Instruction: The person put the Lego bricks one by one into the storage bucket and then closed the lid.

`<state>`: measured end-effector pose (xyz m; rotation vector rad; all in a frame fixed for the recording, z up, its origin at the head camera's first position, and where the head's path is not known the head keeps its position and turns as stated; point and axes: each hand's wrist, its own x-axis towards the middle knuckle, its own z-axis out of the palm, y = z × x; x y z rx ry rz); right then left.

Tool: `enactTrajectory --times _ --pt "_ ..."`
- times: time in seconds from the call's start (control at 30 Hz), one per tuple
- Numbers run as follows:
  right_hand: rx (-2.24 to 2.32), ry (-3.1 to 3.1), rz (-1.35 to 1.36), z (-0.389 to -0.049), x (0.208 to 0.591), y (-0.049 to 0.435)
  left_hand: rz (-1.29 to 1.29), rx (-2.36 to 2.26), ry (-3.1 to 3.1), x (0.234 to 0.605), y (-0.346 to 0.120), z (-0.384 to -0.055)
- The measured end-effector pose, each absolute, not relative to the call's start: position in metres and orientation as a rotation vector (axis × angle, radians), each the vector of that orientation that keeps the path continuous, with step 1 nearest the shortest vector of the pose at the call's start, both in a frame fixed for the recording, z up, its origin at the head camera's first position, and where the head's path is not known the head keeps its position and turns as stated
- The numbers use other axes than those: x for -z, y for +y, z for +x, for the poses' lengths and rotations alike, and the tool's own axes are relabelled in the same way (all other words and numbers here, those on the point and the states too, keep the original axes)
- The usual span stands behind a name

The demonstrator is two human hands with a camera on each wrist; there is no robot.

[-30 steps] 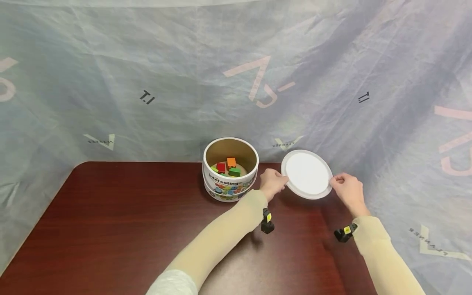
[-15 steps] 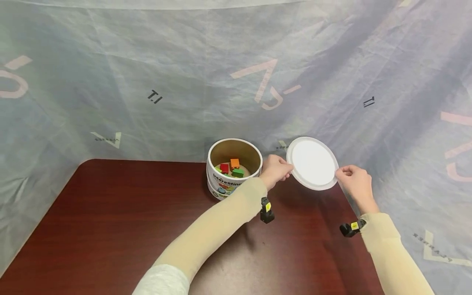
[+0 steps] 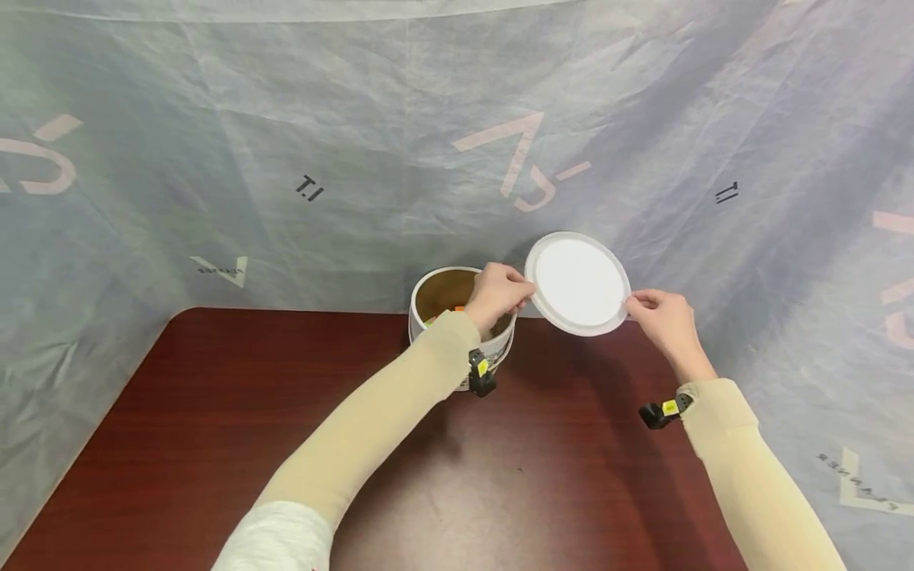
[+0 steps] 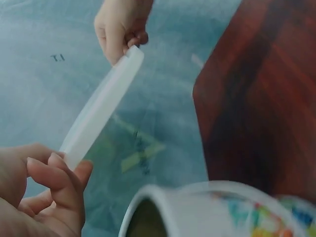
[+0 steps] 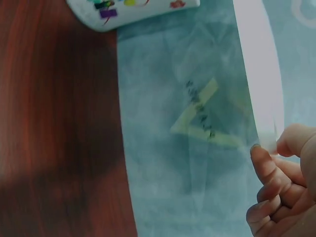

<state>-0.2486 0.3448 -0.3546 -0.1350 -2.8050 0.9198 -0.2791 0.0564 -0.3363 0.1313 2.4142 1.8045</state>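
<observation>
A round white lid (image 3: 580, 284) is held up off the table between my two hands. My left hand (image 3: 496, 295) pinches its left edge, right over the mouth of a bucket. At the opposite edge my right hand (image 3: 664, 321) pinches the rim between thumb and fingers. The white bucket (image 3: 423, 317) stands uncovered at the table's back edge, with coloured blocks (image 3: 460, 308) partly visible inside. My left hand and sleeve hide much of its front and contents. In the left wrist view the lid (image 4: 102, 106) shows edge-on, above the bucket's rim.
The dark red table (image 3: 286, 381) ends at the back near a grey printed cloth (image 3: 343, 198), which also hangs along the right side. Small black cameras sit on both wrists, the left one (image 3: 481, 373) close in front of the bucket.
Both hands have raised the lid, then carried it left toward the bucket. My left hand has come from beside the bucket to over its opening, covering more of the blocks.
</observation>
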Motion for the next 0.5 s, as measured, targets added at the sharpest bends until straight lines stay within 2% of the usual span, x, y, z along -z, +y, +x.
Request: enactTrajectory --times 0.5 --pt "-0.982 -2.748 -0.011 -0.265 0.352 0.303 0.258 -1.666 2.669 0.331 0.004 -0.294"
